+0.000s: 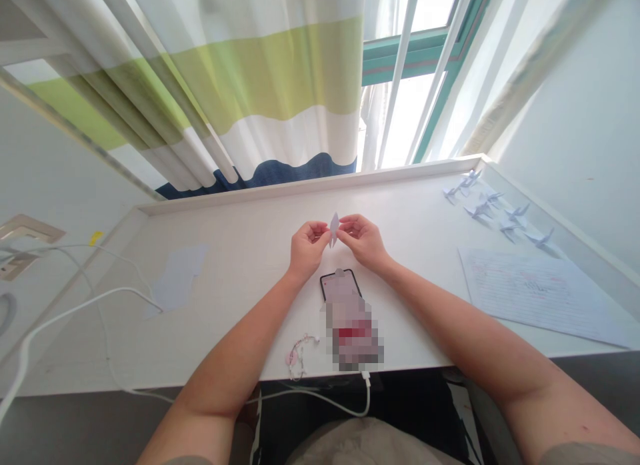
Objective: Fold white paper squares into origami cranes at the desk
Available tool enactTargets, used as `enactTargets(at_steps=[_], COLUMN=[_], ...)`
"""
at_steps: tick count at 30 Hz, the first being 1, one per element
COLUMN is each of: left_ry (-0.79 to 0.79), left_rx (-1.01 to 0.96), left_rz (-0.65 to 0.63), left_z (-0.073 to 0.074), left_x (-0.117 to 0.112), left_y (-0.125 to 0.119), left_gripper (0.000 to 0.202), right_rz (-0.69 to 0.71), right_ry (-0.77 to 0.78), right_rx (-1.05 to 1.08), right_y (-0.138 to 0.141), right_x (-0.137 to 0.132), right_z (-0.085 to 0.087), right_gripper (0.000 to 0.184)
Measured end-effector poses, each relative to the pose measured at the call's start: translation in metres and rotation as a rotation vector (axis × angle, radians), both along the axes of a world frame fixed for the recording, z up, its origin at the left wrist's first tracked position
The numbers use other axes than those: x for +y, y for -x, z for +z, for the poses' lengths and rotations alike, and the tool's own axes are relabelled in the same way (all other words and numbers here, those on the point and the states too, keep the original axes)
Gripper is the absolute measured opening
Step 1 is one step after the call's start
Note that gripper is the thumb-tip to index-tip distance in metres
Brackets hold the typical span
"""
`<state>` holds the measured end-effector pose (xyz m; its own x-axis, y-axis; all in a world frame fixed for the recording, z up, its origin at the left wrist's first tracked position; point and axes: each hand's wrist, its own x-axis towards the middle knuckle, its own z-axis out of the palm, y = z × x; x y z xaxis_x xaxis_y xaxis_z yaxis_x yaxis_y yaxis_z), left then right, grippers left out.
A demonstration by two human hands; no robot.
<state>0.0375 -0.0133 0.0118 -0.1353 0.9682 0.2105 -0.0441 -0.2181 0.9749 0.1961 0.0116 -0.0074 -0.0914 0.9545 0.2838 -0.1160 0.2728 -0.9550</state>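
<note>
A small folded piece of pale paper [334, 228] is held upright between both hands, a little above the white desk [250, 252]. My left hand [307, 246] pinches its left side with the fingers curled. My right hand [364, 240] pinches its right side in the same way. Just below the hands a phone [345, 293] lies flat on the desk, its lower part blurred out.
Several folded paper cranes [493, 208] sit at the desk's far right, above a written sheet [535, 292]. A blank paper [177, 278] lies at the left. White cables [75, 305] run over the left side, and a bead bracelet [297, 358] lies near the front edge. Curtains and a window stand behind.
</note>
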Motion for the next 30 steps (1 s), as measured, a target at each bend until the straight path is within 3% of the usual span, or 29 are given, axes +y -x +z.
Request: enactTargets(at_steps=[4,10,15,25,30], left_ry=[0.025,0.111,0.107,0.148,0.153], left_rx=[0.010,-0.008,0.007,0.026,0.014], left_rz=[-0.018,-0.185,-0.184,-0.167,-0.150], left_z=[-0.0018,-0.0033,-0.0041,-0.0035,-0.0003], left_x=[0.0015,0.0026,0.0031,0.0040,0.0028], left_y=[0.0007,0.0048,0.0060,0.0054,0.0063], left_gripper=[0.028,0.030,0.033,0.037,0.040], right_rz=[0.047,0.049,0.065,-0.118,-0.179], right_ry=[0.009,0.008,-0.007,-0.351,-0.423], right_rx=[0.017,0.022,-0.030,-0.321,-0.482], right_y=[0.0007,-0.0004,-0.0051,-0.0082,-0.0088], right_x=[-0.0005,0.0007,0.0026,-0.0014,-0.0013], right_z=[-0.0003,0.0008,0.0000,0.0011,-0.0021], right_gripper=[0.046,0.042,0.039,0.024,0.027])
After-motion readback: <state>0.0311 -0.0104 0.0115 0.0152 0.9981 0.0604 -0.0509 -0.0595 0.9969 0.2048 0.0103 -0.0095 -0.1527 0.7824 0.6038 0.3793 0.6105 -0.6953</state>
